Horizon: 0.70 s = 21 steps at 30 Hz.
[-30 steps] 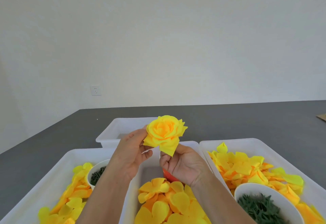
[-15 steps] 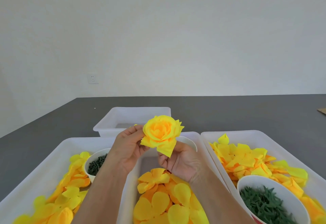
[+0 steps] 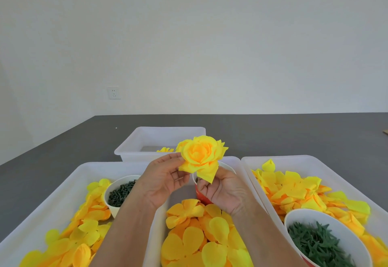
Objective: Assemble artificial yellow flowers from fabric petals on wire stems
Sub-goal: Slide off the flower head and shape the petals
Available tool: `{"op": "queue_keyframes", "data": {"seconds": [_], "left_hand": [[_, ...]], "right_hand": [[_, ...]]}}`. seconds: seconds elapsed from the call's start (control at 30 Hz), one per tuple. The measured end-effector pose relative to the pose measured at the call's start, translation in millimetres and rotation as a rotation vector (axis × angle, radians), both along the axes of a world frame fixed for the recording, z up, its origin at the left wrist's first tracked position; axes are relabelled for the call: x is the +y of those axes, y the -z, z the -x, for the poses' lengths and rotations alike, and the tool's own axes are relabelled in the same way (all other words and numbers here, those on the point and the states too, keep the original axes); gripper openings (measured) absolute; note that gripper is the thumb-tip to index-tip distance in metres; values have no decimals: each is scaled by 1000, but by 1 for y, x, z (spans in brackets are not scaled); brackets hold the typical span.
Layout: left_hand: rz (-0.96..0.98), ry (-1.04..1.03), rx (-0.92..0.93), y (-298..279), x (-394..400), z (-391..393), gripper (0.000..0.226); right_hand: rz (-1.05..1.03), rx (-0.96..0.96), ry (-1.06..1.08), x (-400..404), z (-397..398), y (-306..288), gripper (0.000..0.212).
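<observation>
Left hand (image 3: 162, 179) pinches the flower's (image 3: 201, 155) outer petals at its 9 o'clock edge. Right hand (image 3: 223, 189) grips underneath, at 6 o'clock; stem hidden in the fingers. Since a second ago the hands have barely shifted on the bloom; the view has tilted down, so the far bin (image 3: 161, 134), 12 o'clock of the hands, now shows yellow blooms inside. Judgement: flower looks complete, drop-off there likely next. Loose petals (image 3: 197, 237) at 6 o'clock; green bits in bowl (image 3: 323, 239) at 4 o'clock.
</observation>
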State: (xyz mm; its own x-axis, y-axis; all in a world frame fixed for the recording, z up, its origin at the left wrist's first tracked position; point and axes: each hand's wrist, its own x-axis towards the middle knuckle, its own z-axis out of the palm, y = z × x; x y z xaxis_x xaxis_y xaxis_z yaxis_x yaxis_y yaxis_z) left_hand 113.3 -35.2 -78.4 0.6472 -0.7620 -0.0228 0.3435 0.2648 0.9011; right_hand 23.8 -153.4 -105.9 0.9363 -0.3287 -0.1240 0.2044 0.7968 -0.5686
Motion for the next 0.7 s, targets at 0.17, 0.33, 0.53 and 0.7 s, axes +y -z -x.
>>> {"op": "queue_keyframes", "data": {"seconds": [0.17,0.33,0.53,0.7], "left_hand": [[10,-106,-13,0,-2,-1,10],[1,-150,2,1,-3,-2,11],[38,-116,36,0,-2,1,8],[5,-59,23,0,0,1,10]], "right_hand": [[98,78,-21,1,0,3,8],[122,104,-45,0,1,5,11],[129,130,-56,0,1,8,14],[113,137,-53,-1,0,7,16]]}}
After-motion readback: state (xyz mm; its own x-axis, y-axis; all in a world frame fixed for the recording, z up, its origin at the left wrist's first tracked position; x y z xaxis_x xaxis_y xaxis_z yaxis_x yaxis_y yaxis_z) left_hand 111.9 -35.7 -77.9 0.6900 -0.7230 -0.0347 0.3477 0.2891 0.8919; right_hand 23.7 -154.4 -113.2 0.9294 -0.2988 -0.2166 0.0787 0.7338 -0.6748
